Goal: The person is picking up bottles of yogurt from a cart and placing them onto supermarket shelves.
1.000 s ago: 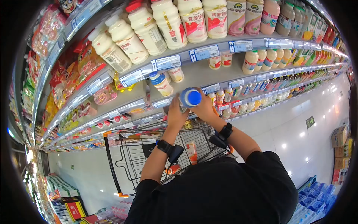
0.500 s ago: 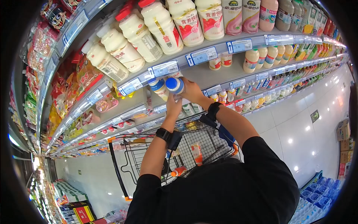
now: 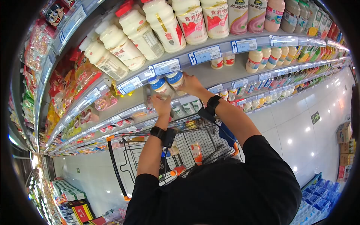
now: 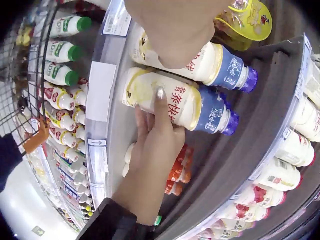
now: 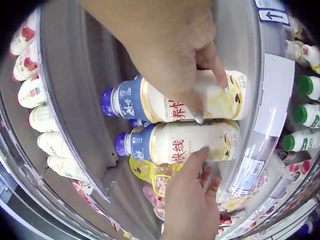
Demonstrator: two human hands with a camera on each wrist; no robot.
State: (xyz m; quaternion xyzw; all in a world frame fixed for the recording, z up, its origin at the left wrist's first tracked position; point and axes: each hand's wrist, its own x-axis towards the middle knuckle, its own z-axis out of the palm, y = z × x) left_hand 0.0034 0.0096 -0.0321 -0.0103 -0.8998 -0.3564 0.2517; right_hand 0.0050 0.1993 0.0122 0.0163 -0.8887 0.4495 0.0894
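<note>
Smooth plastic bottles (image 5: 177,141), glossy plastic caps (image 5: 107,101), metal wire cart (image 3: 212,139), matt cloth shirt (image 3: 221,187)

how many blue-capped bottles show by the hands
3: left bottle at the left hand, right bottle at the right hand, and third bottle mostly hidden behind them; more may be hidden.

Right hand (image 5: 175,57) gripping the upper blue-capped drink bottle (image 5: 160,107), left hand (image 5: 192,205) touching the lower blue-capped drink bottle (image 5: 186,142)!
Side by side they are, blue caps (image 5: 120,144) aimed at 9 o'clock, with the right hand in from 12 and the left from 6! Out at 9, white bottles (image 5: 43,119) run in a row; green-capped bottles (image 5: 306,115) at 3, a price tag (image 5: 248,175) at 4, and yellow packaging (image 5: 142,169) towards 7.
</note>
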